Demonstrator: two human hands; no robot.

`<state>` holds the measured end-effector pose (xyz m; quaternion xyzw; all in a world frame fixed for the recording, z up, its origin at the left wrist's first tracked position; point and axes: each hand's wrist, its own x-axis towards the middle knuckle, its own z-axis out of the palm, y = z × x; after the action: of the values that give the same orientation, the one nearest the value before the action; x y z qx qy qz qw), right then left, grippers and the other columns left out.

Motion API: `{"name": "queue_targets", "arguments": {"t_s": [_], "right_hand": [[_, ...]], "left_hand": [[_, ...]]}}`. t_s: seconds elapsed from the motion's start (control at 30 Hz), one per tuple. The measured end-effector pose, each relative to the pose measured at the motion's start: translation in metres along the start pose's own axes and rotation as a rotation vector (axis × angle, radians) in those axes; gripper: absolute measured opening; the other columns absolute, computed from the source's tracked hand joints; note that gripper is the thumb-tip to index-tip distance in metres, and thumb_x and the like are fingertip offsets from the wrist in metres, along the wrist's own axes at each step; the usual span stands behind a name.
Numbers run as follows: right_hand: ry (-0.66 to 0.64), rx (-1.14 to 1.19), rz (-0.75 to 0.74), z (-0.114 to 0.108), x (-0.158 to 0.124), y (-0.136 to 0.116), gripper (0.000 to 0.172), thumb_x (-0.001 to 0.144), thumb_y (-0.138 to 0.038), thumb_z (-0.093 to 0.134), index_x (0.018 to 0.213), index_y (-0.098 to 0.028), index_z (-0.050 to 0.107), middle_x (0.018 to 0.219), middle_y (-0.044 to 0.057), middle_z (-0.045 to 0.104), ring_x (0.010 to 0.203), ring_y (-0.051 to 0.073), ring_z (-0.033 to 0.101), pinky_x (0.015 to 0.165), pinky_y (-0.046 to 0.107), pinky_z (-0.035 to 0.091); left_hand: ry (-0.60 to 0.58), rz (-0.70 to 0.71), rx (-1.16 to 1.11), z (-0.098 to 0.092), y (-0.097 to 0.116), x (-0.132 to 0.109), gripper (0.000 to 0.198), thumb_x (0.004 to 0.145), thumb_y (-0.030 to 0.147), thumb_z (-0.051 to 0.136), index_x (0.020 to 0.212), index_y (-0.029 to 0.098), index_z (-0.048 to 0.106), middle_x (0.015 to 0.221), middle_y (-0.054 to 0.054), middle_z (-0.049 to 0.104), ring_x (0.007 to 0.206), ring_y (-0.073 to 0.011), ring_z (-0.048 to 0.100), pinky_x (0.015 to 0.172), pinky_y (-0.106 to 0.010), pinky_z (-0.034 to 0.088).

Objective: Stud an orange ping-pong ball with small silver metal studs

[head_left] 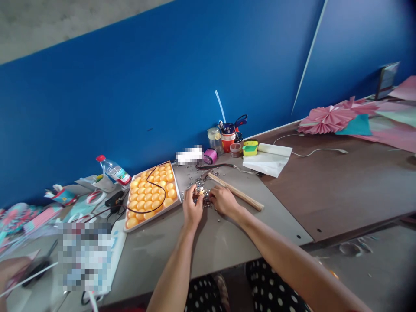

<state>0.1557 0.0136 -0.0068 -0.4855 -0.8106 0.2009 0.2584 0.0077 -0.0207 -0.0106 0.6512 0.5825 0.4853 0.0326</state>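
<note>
My left hand (193, 208) is closed with thumb and fingertips round a small pale roundish piece (201, 191), too small to make out fully. To its right, my right hand (224, 201) has its fingers curled down at a scatter of small shiny silver bits (208, 202). Whatever those fingertips may hold is hidden. More silver bits lie on the grey tabletop (214, 242) around and beyond both hands. A hammer with a wooden handle (242, 193) rests just past my right hand, its head among the bits.
On the left are a shallow white box of orange balls (147, 194), a thin dark cable across it and a red-capped bottle (117, 171). At the back stand a jar (214, 139), an orange cup of tools (228, 142) and white paper (269, 161). Pink paper fans (331, 118) lie far right.
</note>
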Motion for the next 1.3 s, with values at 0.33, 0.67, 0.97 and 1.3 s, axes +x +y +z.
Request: {"name": "queue_targets", "arguments": {"t_s": [0.33,0.67,0.97,1.3], "right_hand": [[0.092,1.223,0.266,-0.009,0.013,-0.003,0.013,0.064,-0.027,0.061,0.072,-0.018,0.058,0.059,-0.004,0.055,0.050,0.009,0.045,0.053,0.023,0.037],[-0.046,1.356,0.253,-0.006,0.009,-0.011,0.023,0.059,-0.033,0.070,0.066,-0.017,0.054,0.053,-0.007,0.048,0.046,0.005,0.038,0.048,0.021,0.028],[-0.109,1.456,0.292,0.000,0.008,-0.012,0.024,0.059,-0.034,0.069,0.066,-0.018,0.052,0.050,-0.006,0.051,0.044,0.006,0.042,0.048,0.020,0.032],[-0.211,1.580,0.409,-0.005,0.008,-0.010,0.027,0.057,-0.030,0.074,0.065,-0.017,0.052,0.051,-0.004,0.055,0.044,0.008,0.049,0.050,0.022,0.041]], "left_hand": [[-0.009,-0.127,-0.073,-0.002,0.003,-0.001,0.041,0.083,0.040,0.052,0.116,0.016,0.053,0.107,-0.012,0.061,0.095,-0.0207,0.059,0.082,-0.035,0.048],[-0.032,-0.098,-0.099,0.000,0.006,-0.001,0.039,0.083,0.039,0.054,0.116,0.018,0.053,0.109,-0.011,0.060,0.100,-0.0211,0.058,0.084,-0.036,0.048],[-0.073,-0.096,-0.117,0.000,0.005,-0.003,0.040,0.084,0.040,0.052,0.117,0.018,0.051,0.111,-0.012,0.060,0.100,-0.0213,0.058,0.085,-0.036,0.047],[-0.073,-0.026,-0.082,-0.002,0.007,-0.003,0.038,0.085,0.039,0.050,0.116,0.017,0.052,0.108,-0.011,0.060,0.098,-0.0201,0.057,0.086,-0.035,0.046]]}}
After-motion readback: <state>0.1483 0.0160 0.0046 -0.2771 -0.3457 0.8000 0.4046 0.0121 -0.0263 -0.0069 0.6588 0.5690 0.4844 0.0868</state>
